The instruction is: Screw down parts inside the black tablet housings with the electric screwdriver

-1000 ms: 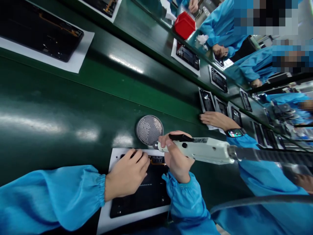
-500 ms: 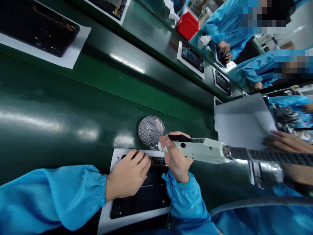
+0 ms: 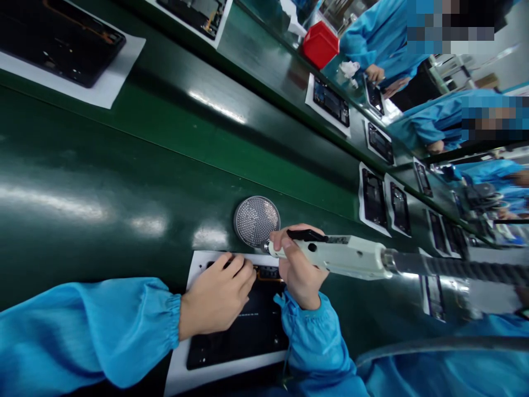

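My left hand (image 3: 217, 295) rests with fingers curled on the top edge of a black open device (image 3: 248, 331) that lies on a white sheet (image 3: 182, 369). My right hand (image 3: 298, 267) is wrapped round a white electric screwdriver (image 3: 345, 256), whose tip points at a round perforated metal dish (image 3: 256, 220) just beyond the device. The driver's cable (image 3: 454, 270) runs off to the right. Both my sleeves are blue.
The green conveyor belt (image 3: 124, 182) carries more black devices on white sheets at upper left (image 3: 61, 44) and in a row to the right (image 3: 374, 196). A red bin (image 3: 319, 44) stands at the far side. Other people in blue coats work at the upper right.
A neighbour's hand and the white sheet it held at the right have gone, uncovering devices on the belt. My hands and the screwdriver have barely moved.
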The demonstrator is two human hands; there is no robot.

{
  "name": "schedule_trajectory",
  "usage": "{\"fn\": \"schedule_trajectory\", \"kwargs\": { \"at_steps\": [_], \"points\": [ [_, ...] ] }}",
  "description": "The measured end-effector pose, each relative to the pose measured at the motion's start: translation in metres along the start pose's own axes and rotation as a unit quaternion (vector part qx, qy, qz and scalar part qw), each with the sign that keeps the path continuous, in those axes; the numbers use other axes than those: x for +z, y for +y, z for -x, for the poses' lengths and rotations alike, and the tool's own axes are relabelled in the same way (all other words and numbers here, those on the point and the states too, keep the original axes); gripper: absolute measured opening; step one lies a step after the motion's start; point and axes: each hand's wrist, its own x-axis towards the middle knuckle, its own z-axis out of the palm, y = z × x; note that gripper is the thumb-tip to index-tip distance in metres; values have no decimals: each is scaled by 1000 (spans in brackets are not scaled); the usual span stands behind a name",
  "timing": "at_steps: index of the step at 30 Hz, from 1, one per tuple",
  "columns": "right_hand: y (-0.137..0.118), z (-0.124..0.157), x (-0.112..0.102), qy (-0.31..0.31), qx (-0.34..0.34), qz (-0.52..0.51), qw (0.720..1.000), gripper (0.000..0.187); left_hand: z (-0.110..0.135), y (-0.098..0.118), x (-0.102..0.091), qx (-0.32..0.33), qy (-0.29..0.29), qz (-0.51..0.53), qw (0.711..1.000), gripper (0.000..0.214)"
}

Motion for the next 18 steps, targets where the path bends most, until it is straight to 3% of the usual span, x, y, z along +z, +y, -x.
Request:
{"fn": "schedule_trajectory", "kwargs": {
  "at_steps": [10, 18],
  "points": [
    [1, -2, 1, -1, 6, -5, 1000, 19, 0, 0, 1, 0, 0, 4, 1000, 44],
    [-22, 8, -7, -36, -64, -44, 996, 26, 0, -1, -2, -10, 6, 16, 1000, 41]
  ]
}}
